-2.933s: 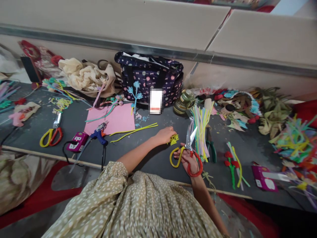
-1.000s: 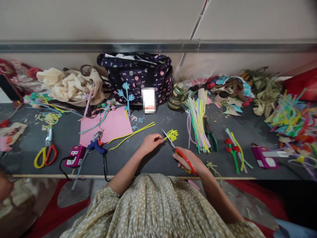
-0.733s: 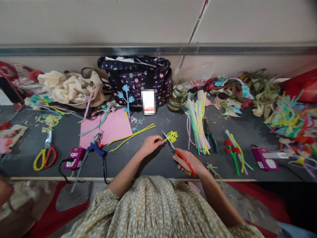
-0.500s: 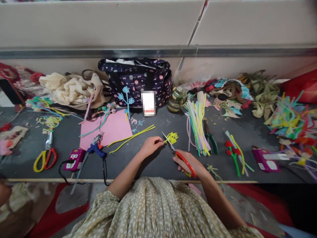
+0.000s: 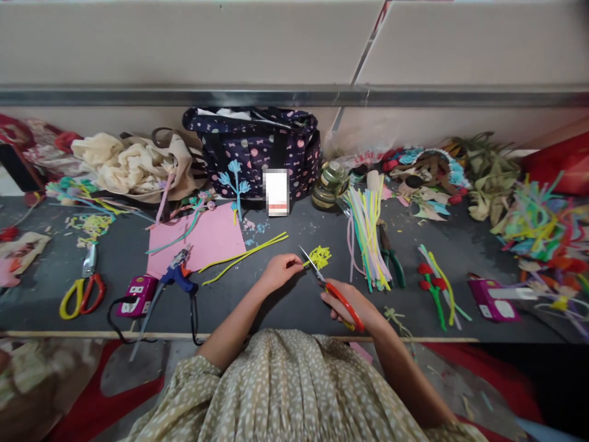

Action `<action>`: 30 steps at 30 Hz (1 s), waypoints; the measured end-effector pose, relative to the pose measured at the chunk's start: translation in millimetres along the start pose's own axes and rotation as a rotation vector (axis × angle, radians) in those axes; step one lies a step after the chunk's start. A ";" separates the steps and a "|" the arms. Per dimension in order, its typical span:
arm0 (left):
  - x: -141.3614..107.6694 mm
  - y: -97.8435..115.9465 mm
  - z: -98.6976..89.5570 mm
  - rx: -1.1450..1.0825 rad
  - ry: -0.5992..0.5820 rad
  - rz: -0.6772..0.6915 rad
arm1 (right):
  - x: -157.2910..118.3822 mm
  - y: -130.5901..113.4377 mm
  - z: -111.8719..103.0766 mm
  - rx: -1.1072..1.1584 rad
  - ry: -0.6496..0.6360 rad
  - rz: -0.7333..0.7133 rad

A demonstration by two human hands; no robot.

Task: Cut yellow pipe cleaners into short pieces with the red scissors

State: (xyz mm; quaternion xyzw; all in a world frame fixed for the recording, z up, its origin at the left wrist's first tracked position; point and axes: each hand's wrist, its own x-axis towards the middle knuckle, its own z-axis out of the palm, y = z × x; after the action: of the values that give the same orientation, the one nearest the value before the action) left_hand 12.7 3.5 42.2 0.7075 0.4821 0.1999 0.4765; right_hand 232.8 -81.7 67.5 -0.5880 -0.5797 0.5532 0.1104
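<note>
My right hand grips a pair of scissors with red and yellow handles, its blades pointing away and to the left. In a pinch, my left hand holds a short yellow pipe cleaner piece right beside the blades. A small heap of cut yellow pipe cleaner bits lies on the dark table just behind the blades. Two long yellow pipe cleaners stretch out to the left of my left hand, partly over a pink sheet.
A blue glue gun and spare scissors lie at left. To the right are a bundle of pastel pipe cleaners, green-handled pliers and red pipe cleaner flowers. A patterned bag and a glass jar stand behind.
The scissors have shifted very slightly, and their blades look a little closer together. Both hands stay in nearly the same place.
</note>
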 end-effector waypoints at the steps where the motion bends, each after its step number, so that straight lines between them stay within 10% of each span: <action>1: 0.1 -0.3 0.0 -0.001 0.001 -0.001 | 0.0 -0.2 0.0 -0.002 -0.001 0.004; 30: 3.7 -5.2 2.4 -0.039 0.007 0.007 | 2.9 4.4 1.6 -0.031 -0.041 0.024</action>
State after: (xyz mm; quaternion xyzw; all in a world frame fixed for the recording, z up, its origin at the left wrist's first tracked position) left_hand 13.5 6.0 35.9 0.6989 0.4775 0.2135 0.4878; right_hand 233.1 -81.5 62.0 -0.5850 -0.5833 0.5573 0.0828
